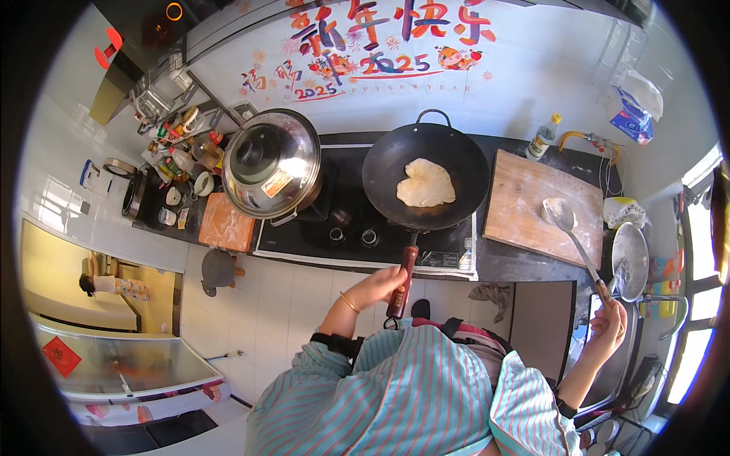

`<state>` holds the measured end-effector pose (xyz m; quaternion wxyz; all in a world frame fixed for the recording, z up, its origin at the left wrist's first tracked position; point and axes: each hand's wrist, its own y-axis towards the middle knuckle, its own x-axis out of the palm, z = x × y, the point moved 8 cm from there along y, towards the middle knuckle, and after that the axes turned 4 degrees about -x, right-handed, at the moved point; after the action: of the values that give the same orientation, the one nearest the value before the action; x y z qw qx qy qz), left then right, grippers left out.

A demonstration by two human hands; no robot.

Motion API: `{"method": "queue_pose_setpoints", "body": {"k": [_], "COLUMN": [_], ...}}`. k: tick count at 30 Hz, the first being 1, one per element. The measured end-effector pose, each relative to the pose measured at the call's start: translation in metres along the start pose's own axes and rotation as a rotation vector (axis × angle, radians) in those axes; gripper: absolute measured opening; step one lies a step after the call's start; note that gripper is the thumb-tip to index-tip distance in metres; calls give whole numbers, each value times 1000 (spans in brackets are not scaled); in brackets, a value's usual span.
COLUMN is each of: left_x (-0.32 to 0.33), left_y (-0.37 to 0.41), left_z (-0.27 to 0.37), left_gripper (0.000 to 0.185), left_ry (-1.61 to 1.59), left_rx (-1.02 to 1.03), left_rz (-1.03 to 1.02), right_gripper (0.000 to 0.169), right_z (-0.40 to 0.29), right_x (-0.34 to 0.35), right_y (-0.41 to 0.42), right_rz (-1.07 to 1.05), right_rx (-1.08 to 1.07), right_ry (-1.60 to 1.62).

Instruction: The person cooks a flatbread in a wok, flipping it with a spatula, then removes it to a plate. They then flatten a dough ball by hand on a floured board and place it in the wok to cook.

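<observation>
My left hand (383, 285) grips the dark red wooden handle (402, 290) of a black wok (388, 165) on the right side of the gas stove. A pale, irregular flatbread (426, 185) lies flat in the wok, with browned spots near its top edge. In my right hand (610, 329) is the wooden-ended handle of a metal ladle or turner (580, 249). Its head is over a piece of white dough (546, 210), partly covering it, on a floured wooden board (513, 211). Whether the two touch, I cannot tell.
A lidded steel pot (308, 142) occupies the stove's left side, beside a smaller floured board (225, 228) and several seasoning bottles (205, 153). A yellow-capped bottle (542, 137) stands behind the large board. A metal bowl (630, 242) sits by the sink (610, 365). Another person (111, 285) stands beyond the doorway.
</observation>
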<state>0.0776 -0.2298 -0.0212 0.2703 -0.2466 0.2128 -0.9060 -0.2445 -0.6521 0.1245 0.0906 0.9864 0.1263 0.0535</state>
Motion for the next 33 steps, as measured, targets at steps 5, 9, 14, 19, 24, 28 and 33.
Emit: {"method": "queue_pose_setpoints", "body": {"k": [5, 9, 14, 19, 24, 28, 33], "left_x": [-159, -196, -191, -186, -167, -158, -153], "left_y": [40, 71, 97, 111, 87, 29, -36], "left_z": [-3, 1, 7, -4, 12, 16, -31], "left_gripper": [58, 57, 48, 19, 18, 44, 39], "left_ry": [914, 1197, 1338, 1527, 1416, 1111, 950], "left_rx": [47, -81, -241, -120, -7, 204, 275], "left_rz": [851, 977, 879, 857, 906, 1082, 1204], "right_gripper": [23, 21, 19, 18, 19, 20, 20], "right_z": [-12, -35, -65, -67, -38, -33, -39], "right_x": [32, 65, 132, 216, 279, 323, 358], "right_y": [-17, -25, -28, -17, 6, 17, 36], "right_rz": [0, -45, -213, -500, -756, -904, -1014], "right_rx": [-13, -62, 18, 84, 143, 136, 92], "right_ry": [13, 23, -35, -222, -287, -422, -546]}}
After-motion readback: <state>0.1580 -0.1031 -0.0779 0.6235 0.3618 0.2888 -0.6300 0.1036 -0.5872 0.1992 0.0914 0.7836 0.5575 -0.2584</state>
